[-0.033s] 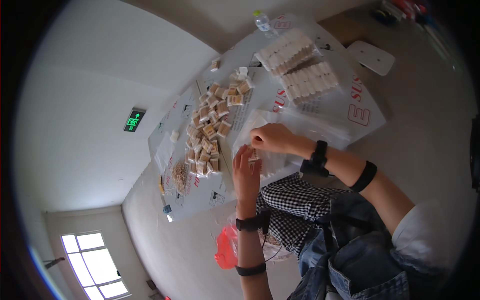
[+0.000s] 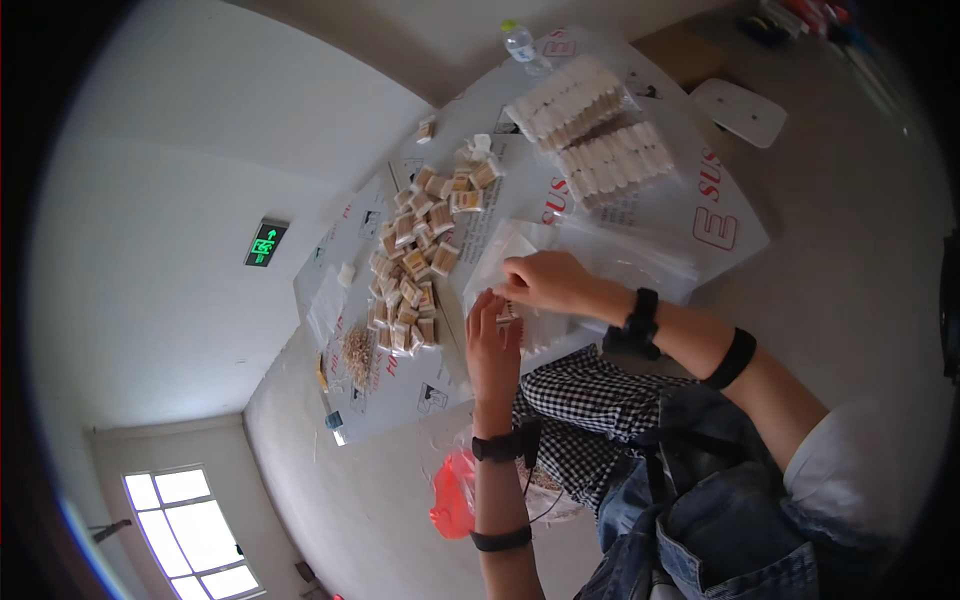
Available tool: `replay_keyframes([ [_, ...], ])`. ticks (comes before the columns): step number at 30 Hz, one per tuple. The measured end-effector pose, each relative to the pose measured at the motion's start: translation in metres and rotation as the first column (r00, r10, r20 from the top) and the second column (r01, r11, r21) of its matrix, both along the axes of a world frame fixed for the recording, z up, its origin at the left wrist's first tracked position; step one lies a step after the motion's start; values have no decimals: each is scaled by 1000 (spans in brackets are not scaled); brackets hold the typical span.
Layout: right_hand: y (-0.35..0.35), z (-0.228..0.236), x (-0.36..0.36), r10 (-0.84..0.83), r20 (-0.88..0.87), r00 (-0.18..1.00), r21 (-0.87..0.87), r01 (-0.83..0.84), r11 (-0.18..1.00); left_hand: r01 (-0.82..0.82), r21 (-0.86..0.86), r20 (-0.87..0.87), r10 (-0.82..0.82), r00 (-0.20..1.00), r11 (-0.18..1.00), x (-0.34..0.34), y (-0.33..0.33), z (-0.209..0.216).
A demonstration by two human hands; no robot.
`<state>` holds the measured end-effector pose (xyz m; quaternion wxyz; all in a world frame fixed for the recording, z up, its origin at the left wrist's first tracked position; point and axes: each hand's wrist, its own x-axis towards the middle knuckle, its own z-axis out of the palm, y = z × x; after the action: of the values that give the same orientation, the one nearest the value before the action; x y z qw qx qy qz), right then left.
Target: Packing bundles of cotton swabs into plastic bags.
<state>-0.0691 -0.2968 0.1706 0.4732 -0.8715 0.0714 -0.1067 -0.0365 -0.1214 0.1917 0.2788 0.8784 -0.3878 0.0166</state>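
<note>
Both of my hands meet over a small clear plastic bag (image 2: 509,330) at the near edge of the table. My left hand (image 2: 492,345) has its fingers curled on the bag, which shows a row of short sticks inside. My right hand (image 2: 548,281) is closed in a pinch right beside the left fingertips; whatever lies between its fingers is hidden. Flat, clear plastic bags (image 2: 630,255) spread out beyond the right wrist. A heap of small clear packets of brown sticks (image 2: 415,264) lies to the left of my hands.
Two bagged blocks of white-tipped bundles (image 2: 617,160) lie at the far right, behind them a bottle (image 2: 519,42). Loose sticks (image 2: 357,353) are piled at the table's left. A red plastic bag (image 2: 455,495) is below the table edge, a white stool (image 2: 740,112) beyond the right edge.
My right hand has shifted slightly nearer, its fingertips closer to my left hand's. The whole view has moved a touch; other things lie as before.
</note>
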Motion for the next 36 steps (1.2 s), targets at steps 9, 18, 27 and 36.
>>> replay_keyframes([
  [9, 47, -15, -58, -235, -19, 972, -65, 234, 970, 192, 204, 58, -208, 976, 960, -7, -4, -4],
  [18, 55, -19, -66, -283, 48, 958, 29, 282, 959, 240, 324, -47, -238, 970, 915, -23, -4, -25],
  [27, 10, -36, -47, 108, -3, 994, 524, -91, 847, 114, -98, -208, -132, 969, 989, -27, -5, 3],
  [36, -26, -23, 11, 301, 427, 853, 187, -409, 893, -127, -117, -84, 117, 990, 985, -34, -11, -8],
])
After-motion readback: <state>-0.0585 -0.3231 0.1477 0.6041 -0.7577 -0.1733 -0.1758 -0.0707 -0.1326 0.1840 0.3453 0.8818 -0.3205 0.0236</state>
